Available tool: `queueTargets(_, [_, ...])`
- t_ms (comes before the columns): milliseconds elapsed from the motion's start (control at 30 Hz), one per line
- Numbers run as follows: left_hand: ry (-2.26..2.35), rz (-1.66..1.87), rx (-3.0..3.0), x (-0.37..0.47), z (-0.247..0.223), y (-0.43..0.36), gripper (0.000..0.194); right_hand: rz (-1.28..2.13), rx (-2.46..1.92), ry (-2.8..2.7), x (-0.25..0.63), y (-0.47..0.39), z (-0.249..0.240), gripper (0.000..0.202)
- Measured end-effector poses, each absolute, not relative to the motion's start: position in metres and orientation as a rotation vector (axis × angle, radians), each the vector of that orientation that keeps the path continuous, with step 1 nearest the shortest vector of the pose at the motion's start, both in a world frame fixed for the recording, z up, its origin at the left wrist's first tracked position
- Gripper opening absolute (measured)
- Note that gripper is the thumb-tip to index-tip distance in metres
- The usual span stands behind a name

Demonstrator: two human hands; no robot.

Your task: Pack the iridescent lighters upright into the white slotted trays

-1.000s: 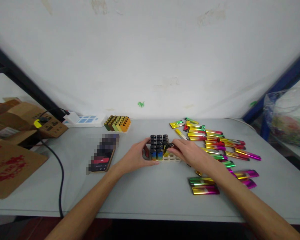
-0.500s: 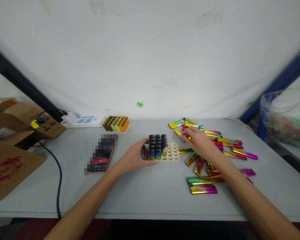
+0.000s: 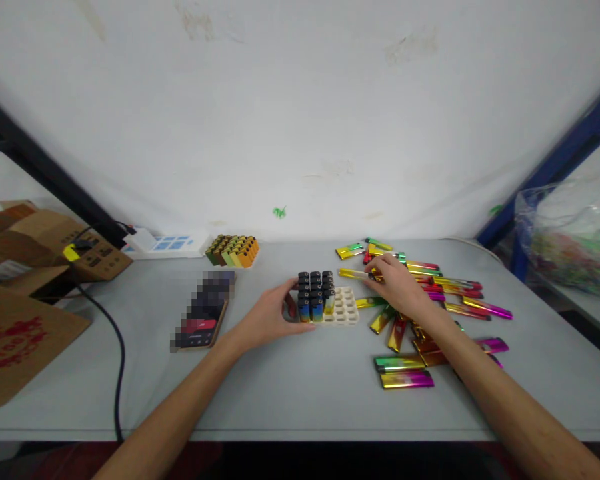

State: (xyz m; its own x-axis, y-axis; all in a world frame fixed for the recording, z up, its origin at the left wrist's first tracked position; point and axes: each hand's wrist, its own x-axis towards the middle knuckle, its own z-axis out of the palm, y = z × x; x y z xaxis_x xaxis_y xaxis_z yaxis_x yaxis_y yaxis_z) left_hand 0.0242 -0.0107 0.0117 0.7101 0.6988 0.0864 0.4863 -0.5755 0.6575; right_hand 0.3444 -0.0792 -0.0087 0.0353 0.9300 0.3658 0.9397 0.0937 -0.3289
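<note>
A white tray [image 3: 347, 308] with rows of holes stands at the middle of the table. Its left part holds upright lighters with black tops [image 3: 316, 297]; the holes on its right show bare. My left hand [image 3: 270, 313] is curved round the tray's left end, thumb at the front and fingers behind. To the right, my right hand [image 3: 393, 283] pinches a yellow lighter [image 3: 355, 273], which points left just behind the tray. Shiny multicoloured lighters [image 3: 407, 379] lie loose around and under my right hand and forearm.
A block of yellow and green lighters [image 3: 233, 251] stands at the back left, beside a white power strip [image 3: 173, 243]. A phone [image 3: 205, 313] lies left of my left hand. Cardboard boxes [image 3: 27, 327] and a black cable [image 3: 121, 360] are further left; a plastic bag [image 3: 575, 240] is at the right.
The yellow lighter at my right fingertips has swung from slanted to nearly level, its free end further left. My left hand stays at the tray.
</note>
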Motion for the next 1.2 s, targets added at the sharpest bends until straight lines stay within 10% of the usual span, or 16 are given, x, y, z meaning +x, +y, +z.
queueTargets(267, [0.877, 0.446, 2.315, 0.024, 0.012, -0.011, 0.083, 0.414, -1.561, -1.504, 0.338, -0.084, 0.015, 0.023])
queueTargets(800, [0.901, 0.431, 2.339, 0.024, 0.012, -0.010, 0.090, -0.011, -1.838, -2.200, 0.307, -0.080, -0.001, 0.031])
queueTargets(1200, [0.910, 0.412, 2.323, 0.024, 0.015, -0.012, 0.078, 0.346, -1.605, -1.692, 0.320, -0.084, 0.006, 0.014])
